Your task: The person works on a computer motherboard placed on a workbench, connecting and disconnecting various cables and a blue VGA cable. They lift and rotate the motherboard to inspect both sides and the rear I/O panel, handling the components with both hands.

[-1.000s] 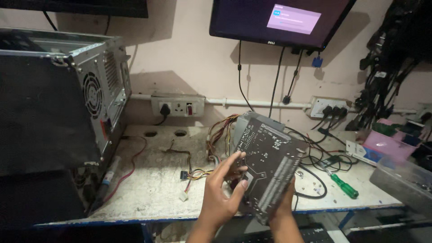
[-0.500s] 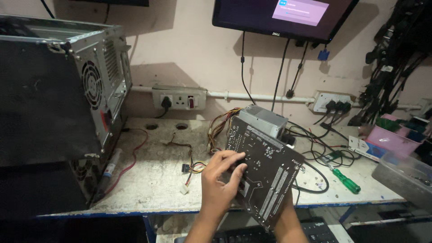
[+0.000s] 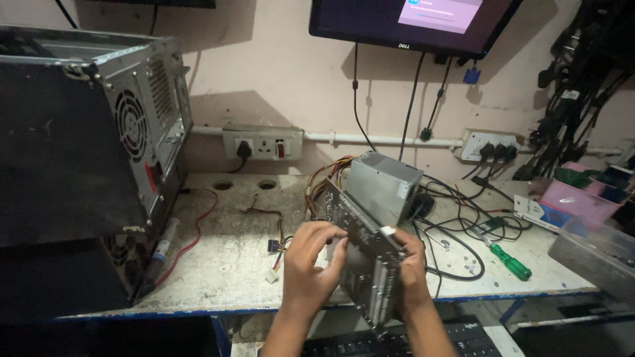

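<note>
Both hands on the motherboard (image 3: 360,254), held on edge above the front lip of the workbench (image 3: 225,264), tilted, near edge toward the camera; left hand (image 3: 311,268) gripping its left face, fingers curled over the top edge; right hand (image 3: 411,271) clamped on the right side, thumb on the upper corner; grey power supply (image 3: 383,185) sits just behind the board with its wire bundle fanned out left; open PC case (image 3: 86,152) stands at the left end of the bench; green-handled screwdriver (image 3: 509,261) lies to the right among black cables; keyboard (image 3: 410,340) below the bench edge; monitor (image 3: 413,23) on the wall above.
</note>
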